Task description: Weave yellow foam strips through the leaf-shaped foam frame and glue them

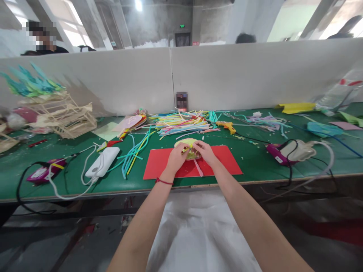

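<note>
The left hand (179,154) and right hand (205,151) pinch a yellow bit (191,146) at a disc (185,141) over a red card (159,162).

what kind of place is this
Probably a craft workshop: a pile of coloured strips and a frame of thin sticks sit on a long green table, and a pale partition runs behind it with other people beyond.

A pale partition (241,75) backs the green table (255,166), bright windows (65,22) beyond.
</note>
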`<control>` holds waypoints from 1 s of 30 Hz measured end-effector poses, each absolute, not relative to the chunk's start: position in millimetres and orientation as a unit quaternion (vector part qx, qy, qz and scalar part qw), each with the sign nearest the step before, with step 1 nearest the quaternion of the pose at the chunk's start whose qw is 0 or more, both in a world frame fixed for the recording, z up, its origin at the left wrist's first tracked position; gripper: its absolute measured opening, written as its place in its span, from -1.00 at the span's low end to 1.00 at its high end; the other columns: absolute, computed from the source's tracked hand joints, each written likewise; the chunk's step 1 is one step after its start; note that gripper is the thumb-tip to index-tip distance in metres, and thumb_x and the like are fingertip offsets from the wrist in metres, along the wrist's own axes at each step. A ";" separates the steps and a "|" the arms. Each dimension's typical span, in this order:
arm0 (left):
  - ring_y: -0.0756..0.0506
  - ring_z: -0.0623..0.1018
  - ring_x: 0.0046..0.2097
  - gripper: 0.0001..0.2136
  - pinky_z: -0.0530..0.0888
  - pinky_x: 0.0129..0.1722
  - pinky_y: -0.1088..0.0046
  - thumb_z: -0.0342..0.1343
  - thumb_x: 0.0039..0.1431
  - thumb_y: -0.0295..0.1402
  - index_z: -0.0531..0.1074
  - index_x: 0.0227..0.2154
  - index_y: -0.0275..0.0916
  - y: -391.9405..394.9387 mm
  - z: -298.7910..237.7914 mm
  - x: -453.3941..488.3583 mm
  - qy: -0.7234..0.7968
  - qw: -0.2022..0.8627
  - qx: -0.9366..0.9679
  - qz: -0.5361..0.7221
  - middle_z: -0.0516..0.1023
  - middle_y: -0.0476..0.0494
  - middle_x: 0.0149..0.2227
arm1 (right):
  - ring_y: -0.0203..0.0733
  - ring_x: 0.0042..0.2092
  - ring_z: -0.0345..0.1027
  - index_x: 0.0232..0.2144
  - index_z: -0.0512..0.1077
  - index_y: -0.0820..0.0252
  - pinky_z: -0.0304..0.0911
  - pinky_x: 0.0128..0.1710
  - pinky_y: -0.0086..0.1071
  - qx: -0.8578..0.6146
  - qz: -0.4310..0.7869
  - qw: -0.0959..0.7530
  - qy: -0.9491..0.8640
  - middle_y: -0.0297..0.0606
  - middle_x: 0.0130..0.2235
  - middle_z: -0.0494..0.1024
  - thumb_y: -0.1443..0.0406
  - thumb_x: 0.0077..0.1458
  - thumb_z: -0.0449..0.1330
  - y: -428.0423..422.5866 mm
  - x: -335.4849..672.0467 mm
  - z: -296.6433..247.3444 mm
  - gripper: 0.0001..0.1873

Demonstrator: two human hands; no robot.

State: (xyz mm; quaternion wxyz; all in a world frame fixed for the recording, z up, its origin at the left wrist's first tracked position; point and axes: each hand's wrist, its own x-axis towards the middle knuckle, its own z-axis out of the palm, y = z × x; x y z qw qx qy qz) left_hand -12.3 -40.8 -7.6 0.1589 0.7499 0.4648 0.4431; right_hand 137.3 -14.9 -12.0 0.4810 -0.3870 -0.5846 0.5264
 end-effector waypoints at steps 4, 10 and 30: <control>-0.02 0.42 -0.21 -0.93 0.36 -0.28 0.51 -0.03 0.10 -0.43 0.34 -0.36 -0.23 -41.2 -8.3 -13.0 0.473 0.156 0.749 0.437 0.45 -0.09 -0.28 | -0.36 -0.60 0.17 -0.52 0.31 0.16 0.06 -0.64 -0.47 -0.387 0.532 0.478 -0.582 -0.41 -0.60 0.36 -0.02 -0.20 0.19 -15.6 137.0 -10.8 -0.63; -0.03 0.42 -0.22 -0.94 0.35 -0.25 0.49 -0.03 0.11 -0.41 0.33 -0.37 -0.23 -39.6 -11.1 -14.0 0.471 0.134 0.753 0.439 0.45 -0.09 -0.29 | -0.37 -0.62 0.15 -0.53 0.31 0.17 0.06 -0.67 -0.47 -0.387 0.551 0.484 -0.559 -0.37 -0.60 0.38 -0.10 -0.18 0.13 -14.2 136.9 -12.5 -0.55; 0.01 0.46 -0.35 -0.90 0.40 -0.33 0.53 0.06 -0.02 -0.40 0.42 -0.41 -0.28 -34.1 -8.5 -14.8 0.508 0.275 0.655 0.488 0.50 -0.05 -0.37 | -0.36 -0.60 0.17 -0.52 0.29 0.16 0.07 -0.65 -0.47 -0.373 0.514 0.480 -0.606 -0.40 -0.58 0.36 0.01 -0.10 0.14 -16.3 137.1 -12.3 -0.67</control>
